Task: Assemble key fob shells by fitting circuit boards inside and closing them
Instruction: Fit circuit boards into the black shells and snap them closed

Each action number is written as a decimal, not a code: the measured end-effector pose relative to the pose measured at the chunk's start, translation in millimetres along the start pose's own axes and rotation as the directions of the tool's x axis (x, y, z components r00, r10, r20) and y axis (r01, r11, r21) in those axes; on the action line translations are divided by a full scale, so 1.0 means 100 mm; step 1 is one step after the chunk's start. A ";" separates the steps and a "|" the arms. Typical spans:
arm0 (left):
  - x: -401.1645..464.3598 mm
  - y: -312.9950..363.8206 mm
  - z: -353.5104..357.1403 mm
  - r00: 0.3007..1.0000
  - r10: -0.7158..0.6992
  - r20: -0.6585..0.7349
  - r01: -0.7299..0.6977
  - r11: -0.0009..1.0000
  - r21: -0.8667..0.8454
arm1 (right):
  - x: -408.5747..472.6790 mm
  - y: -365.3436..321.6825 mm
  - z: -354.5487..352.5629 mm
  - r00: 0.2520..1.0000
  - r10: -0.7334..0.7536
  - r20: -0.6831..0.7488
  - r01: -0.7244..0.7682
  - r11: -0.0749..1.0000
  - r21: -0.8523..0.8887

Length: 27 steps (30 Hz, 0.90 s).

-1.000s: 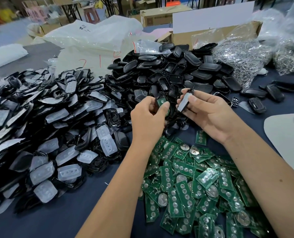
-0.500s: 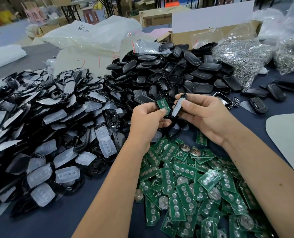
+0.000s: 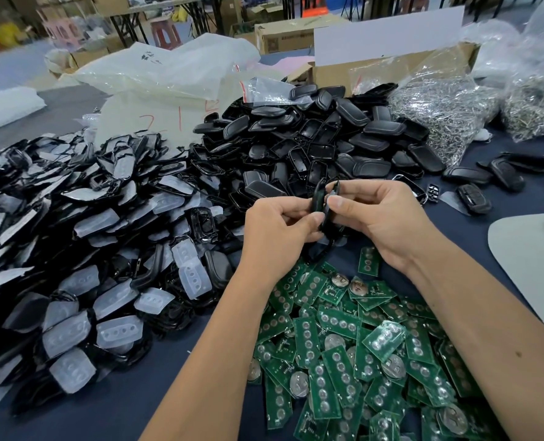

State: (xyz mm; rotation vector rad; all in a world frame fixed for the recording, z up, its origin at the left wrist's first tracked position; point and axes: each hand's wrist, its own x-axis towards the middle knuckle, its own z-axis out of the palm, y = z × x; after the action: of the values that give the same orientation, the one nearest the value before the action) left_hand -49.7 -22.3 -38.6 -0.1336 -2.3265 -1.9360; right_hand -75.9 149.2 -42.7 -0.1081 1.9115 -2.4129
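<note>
While both hands work above the bench [image 3: 474, 249], we see the left hand [image 3: 277, 237] pinching one shell half [image 3: 317, 198] edge-on, and the right hand [image 3: 382, 218] pinching the other shell half [image 3: 330, 208] against it, so the two black pieces meet in a narrow V between the thumbs. Whether a board already sits inside we cannot tell from this angle. We judge the shells light, stiff and glossy, likely slippery at the faces, so the long rims are the place to hold, with thumbs pressing the seam shut. Thin clips may snap if the halves close askew.

From this one head view, room is tight. A heap of green boards [image 3: 353, 351] lies just below the wrists, the black shell pile [image 3: 312, 144] rises just behind the fingers, and rubber pads [image 3: 105, 297] spread to the left. Bare cloth shows only to the right, beside a pale mat [image 3: 531, 265], where finished fobs [image 3: 474, 198] lie.
</note>
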 end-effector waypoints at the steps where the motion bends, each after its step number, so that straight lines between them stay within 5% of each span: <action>1: 0.00 0.00 0.01 1.000 0.006 0.005 -0.007 1.000 0.011 | 0.00 0.00 0.00 1.000 0.000 -0.001 0.000 1.000 0.000; 6: 0.00 -0.01 0.05 0.999 0.047 0.003 -0.047 0.994 0.102 | -0.01 -0.02 0.02 0.999 -0.032 -0.006 0.032 0.999 -0.042; 11: -0.01 0.00 0.05 0.978 0.203 0.044 -0.202 0.884 0.422 | 0.00 0.01 0.01 0.996 -0.069 -0.061 0.058 0.985 -0.161; 17: 0.02 -0.03 0.03 0.981 0.192 0.034 -0.189 0.895 0.404 | 0.01 0.04 0.00 0.991 -0.117 -0.070 0.094 0.958 -0.269; 23: 0.02 -0.05 -0.01 0.983 0.182 0.038 -0.182 0.901 0.393 | 0.03 -0.01 -0.16 0.973 -0.156 0.173 0.212 0.897 -0.389; 27: 0.01 -0.04 -0.02 0.980 0.192 0.059 -0.199 0.885 0.420 | 0.05 0.00 -0.19 0.966 -0.166 0.197 0.226 0.913 -0.340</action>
State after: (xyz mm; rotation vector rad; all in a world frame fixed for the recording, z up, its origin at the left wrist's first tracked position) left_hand -51.1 -25.1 -41.7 -0.3293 -2.5650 -1.3045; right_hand -82.4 166.9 -46.7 -0.5251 2.3355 -2.0470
